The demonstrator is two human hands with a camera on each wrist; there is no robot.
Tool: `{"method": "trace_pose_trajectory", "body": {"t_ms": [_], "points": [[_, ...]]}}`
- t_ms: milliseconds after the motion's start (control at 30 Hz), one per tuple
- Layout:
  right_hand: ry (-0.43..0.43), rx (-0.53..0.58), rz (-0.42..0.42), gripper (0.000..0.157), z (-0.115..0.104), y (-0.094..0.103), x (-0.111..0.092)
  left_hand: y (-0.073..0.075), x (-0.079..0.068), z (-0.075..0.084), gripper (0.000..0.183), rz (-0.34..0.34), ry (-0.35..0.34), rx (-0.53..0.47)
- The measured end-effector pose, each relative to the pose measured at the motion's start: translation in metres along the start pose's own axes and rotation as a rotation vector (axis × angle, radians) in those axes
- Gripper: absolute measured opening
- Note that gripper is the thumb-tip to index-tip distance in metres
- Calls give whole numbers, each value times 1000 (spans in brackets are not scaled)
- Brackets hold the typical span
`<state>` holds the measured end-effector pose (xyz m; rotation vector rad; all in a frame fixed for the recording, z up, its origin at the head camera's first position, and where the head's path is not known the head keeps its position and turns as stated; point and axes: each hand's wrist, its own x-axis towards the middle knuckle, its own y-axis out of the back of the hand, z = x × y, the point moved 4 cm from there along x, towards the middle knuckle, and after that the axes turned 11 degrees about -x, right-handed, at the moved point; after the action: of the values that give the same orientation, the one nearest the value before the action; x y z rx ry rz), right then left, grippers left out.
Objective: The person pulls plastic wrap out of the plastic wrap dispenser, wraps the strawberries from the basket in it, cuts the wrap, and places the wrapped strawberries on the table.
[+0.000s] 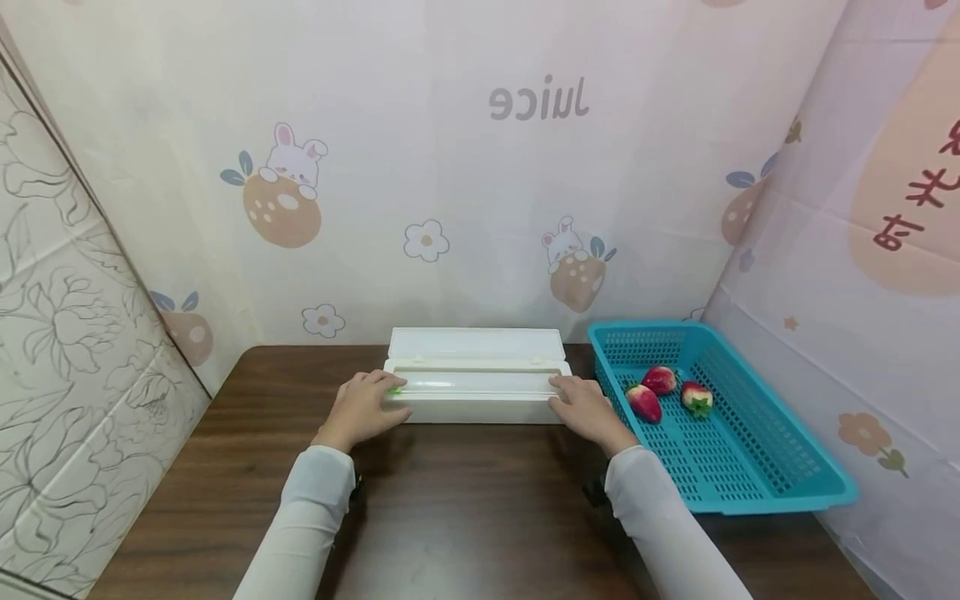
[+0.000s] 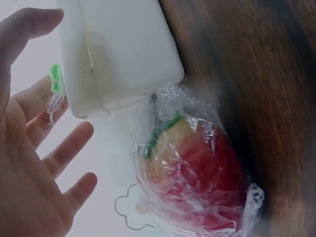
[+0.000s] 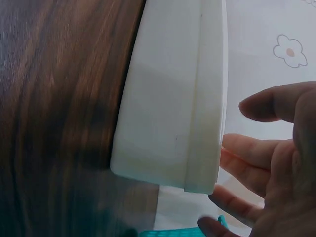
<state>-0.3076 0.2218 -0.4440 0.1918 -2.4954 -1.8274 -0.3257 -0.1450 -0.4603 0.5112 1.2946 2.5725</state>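
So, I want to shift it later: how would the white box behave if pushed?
The white box probably feels stiff, as its long edges run straight. It seems unlikely to roll, with flat sides lying low on the table. Its lid might flap, since it stands open at the back.

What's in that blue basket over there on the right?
Three red strawberries lie inside the blue basket. The basket floor directly beneath them is covered, and the right sleeve hides part of its near-left rim.
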Motion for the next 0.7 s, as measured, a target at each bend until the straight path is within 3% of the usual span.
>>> {"method": "trace_pose_trajectory", "body": {"t_ms": [267, 467, 700], "points": [[-43, 23, -25, 58, 3, 2, 12, 0, 7, 3, 68, -52, 32, 22], [-45, -22, -30, 53, 2, 4, 20, -2, 11, 2, 75, -100, 65, 3], [-23, -74, 1, 42, 1, 7, 24, 0, 17, 4, 63, -97, 76, -16]]}}
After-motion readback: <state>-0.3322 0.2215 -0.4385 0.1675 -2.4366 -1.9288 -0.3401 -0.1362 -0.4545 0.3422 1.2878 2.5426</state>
